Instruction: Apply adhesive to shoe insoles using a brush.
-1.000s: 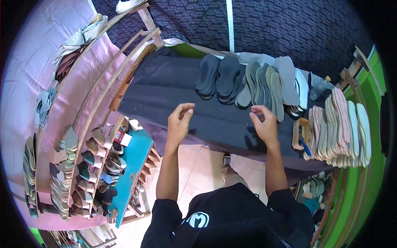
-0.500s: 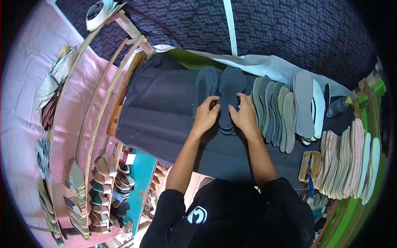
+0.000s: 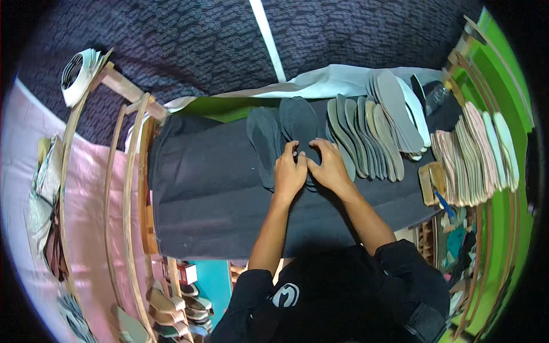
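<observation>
Two stacks of dark grey, sole-shaped insoles lie side by side on the black cloth of the table. The left-hand stack of insoles [image 3: 262,140] lies untouched. Over the lower half of the right-hand stack of insoles [image 3: 299,119] are both my hands, which hide that part. My left hand [image 3: 290,176] is curled at the stack's left edge, and my right hand [image 3: 331,168] grips its right side. The thumbs come close together on top. Just right of my right hand stands a fanned row of grey and olive insoles [image 3: 357,137].
Larger grey insoles [image 3: 397,111] lie at the back right, near a clear bottle [image 3: 437,97]. Pink and cream insoles [image 3: 466,157] line the right edge, beside a small box with a blue-handled brush [image 3: 445,204]. At left stands a wooden rack [image 3: 134,188] with shoe parts.
The view has turned, so the table sits differently in the picture. My hands have slid toward the near end of the right-hand stack and come closer together.
</observation>
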A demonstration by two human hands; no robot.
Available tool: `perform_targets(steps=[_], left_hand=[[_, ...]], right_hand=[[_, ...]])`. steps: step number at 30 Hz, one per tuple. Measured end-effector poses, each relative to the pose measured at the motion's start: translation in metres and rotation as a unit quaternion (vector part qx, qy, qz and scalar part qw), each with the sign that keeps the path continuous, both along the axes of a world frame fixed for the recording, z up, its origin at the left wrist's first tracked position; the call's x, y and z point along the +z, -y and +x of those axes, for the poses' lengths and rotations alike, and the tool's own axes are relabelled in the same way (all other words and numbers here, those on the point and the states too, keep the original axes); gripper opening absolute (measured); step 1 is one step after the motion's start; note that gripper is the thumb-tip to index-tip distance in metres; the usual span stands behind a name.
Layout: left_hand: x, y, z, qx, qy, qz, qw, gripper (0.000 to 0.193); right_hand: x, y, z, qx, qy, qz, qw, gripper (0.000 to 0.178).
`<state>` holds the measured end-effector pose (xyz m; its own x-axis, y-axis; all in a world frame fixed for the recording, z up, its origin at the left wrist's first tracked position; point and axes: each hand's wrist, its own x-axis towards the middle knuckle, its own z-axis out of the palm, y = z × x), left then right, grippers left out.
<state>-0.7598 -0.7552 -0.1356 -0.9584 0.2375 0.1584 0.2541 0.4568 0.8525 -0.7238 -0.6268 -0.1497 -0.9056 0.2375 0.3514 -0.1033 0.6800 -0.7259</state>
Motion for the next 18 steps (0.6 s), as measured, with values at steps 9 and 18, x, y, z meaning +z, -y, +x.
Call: perform_targets(steps=[9, 18], left_hand=[[-0.010, 0.016, -0.012, -0.011, 0.024, 0.167, 0.986, 0.030], [0.008, 0.018, -0.010, -0.110, 0.213, 0.418, 0.876, 0.063]], right_hand=[[-0.011, 0.008, 0.001, -0.029, 0.040, -0.119, 0.992, 0.037], [0.005, 0.000, 0.013, -0.029, -0.020, -0.419, 0.907, 0.052]])
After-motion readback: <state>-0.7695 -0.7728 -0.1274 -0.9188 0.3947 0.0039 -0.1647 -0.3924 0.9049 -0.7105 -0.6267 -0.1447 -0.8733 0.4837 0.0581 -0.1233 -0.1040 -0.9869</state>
